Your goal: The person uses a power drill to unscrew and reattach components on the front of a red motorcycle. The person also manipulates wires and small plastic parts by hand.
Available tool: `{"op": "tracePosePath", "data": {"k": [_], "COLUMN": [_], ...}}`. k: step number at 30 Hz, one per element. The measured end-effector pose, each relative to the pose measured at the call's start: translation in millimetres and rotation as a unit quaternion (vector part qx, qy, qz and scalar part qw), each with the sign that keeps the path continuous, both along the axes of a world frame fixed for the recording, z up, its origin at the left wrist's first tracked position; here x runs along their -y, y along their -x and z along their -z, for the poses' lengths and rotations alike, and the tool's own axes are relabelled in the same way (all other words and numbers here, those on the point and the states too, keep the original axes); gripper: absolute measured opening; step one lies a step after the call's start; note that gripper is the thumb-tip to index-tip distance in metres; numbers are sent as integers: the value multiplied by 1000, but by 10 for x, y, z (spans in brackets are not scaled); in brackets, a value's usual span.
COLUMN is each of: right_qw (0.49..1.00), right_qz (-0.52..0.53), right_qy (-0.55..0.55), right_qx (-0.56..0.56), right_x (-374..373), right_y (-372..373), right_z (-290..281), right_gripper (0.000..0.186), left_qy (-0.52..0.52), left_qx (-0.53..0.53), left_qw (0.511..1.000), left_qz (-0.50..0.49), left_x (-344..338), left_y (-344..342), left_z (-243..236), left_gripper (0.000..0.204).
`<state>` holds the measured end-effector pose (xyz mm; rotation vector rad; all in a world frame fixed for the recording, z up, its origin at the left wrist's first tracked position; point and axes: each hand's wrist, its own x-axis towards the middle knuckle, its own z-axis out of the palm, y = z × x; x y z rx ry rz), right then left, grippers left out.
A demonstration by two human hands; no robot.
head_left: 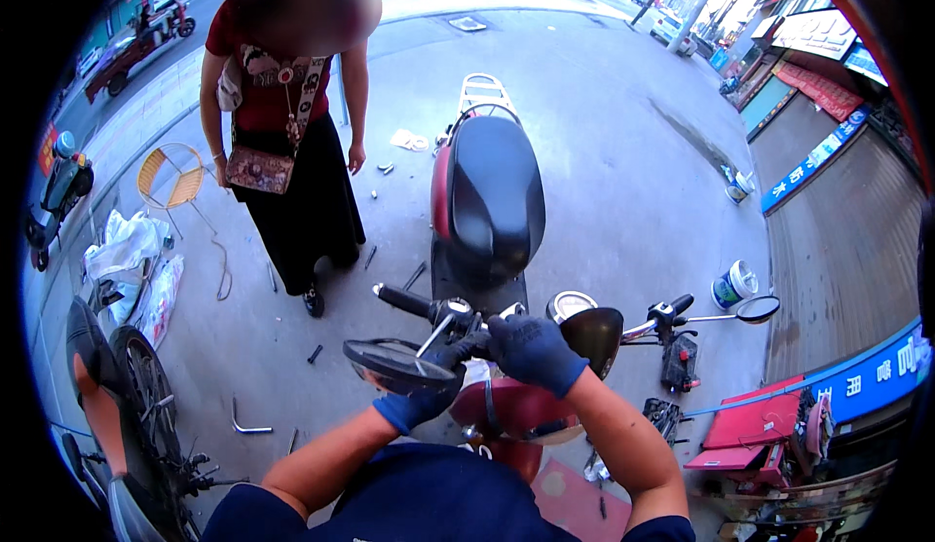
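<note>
A red and black scooter stands in front of me, its black seat (495, 191) pointing away. Both my hands wear dark gloves with blue on them and meet at the middle of its handlebar. My left hand (434, 398) is partly covered by a round mirror (394, 365); its fingers curl beside the mirror's stem. Close by on the right, my right hand (538, 349) is closed, and what lies in its fingers is hidden. The left handlebar grip (403, 299) sticks out beyond the mirror. A round gauge (571, 304) and a dark headlight cover (592, 340) sit right of my hands.
A person in a red top and black skirt (312, 191) stands left of the scooter. Loose tools, including a bent metal bar (249, 419), lie on the pavement. Another two-wheeler (102, 406) is at left, a red toolbox (750, 420) and a white bucket (732, 285) at right.
</note>
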<state>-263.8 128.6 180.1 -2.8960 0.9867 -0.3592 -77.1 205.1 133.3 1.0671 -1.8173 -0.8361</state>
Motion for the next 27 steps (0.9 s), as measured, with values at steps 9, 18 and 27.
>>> {"op": "tracePosePath", "data": {"k": [9, 18, 27], "right_qw": [998, 998, 999], "right_qz": [23, -7, 28], "right_qy": [-37, 37, 19], "right_qx": [-51, -56, 11], "right_x": [-69, -2, -50], "right_y": [-62, -12, -44], "right_z": [-42, 52, 110], "right_gripper": [13, 12, 13], "left_qy": [8, -2, -27], "left_qx": [-24, -66, -6], "left_qw": [1000, 998, 1000], "left_qz": [-12, 8, 3], "left_x": [-7, 24, -17], "left_y": [-42, 3, -52], "left_z": [37, -150, -88], "left_gripper": [40, 37, 37]}}
